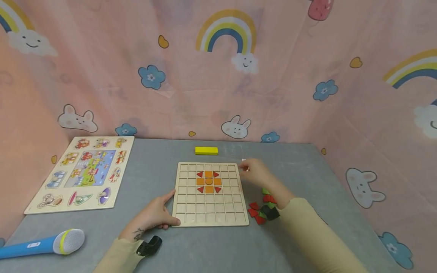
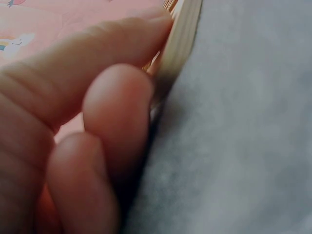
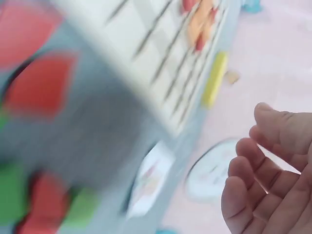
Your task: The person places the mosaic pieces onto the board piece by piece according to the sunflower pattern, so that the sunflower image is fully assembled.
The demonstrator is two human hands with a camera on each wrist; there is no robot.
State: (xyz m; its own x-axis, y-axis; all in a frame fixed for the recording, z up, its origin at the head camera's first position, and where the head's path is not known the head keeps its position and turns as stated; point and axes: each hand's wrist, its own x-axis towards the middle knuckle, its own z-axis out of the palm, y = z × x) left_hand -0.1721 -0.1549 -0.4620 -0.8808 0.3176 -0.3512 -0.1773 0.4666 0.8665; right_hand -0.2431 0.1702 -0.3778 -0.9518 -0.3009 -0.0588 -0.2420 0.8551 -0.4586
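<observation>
A wooden grid board (image 1: 191, 208) lies on the grey table, several orange squares (image 1: 209, 189) and red triangles (image 1: 200, 189) set in its upper middle cells. My left hand (image 1: 153, 214) grips the board's near left corner, fingers along its edge; in the left wrist view, fingertips (image 2: 158, 22) meet the wooden edge (image 2: 183, 39). Beside the far right corner hovers my right hand (image 1: 257, 173). The right wrist view shows that hand (image 3: 268, 180) with loosely bent fingers and nothing in them. Loose red pieces (image 1: 260, 219), green pieces and black pieces (image 1: 273, 213) lie under the right forearm.
Behind the board lies a yellow block (image 1: 206, 151). A picture puzzle board (image 1: 112, 197) stands at left, with a blue microphone (image 1: 41, 246) in front. A small white picture card (image 3: 151, 180) lies near the right hand. A pink patterned curtain (image 1: 191, 106) encloses the table.
</observation>
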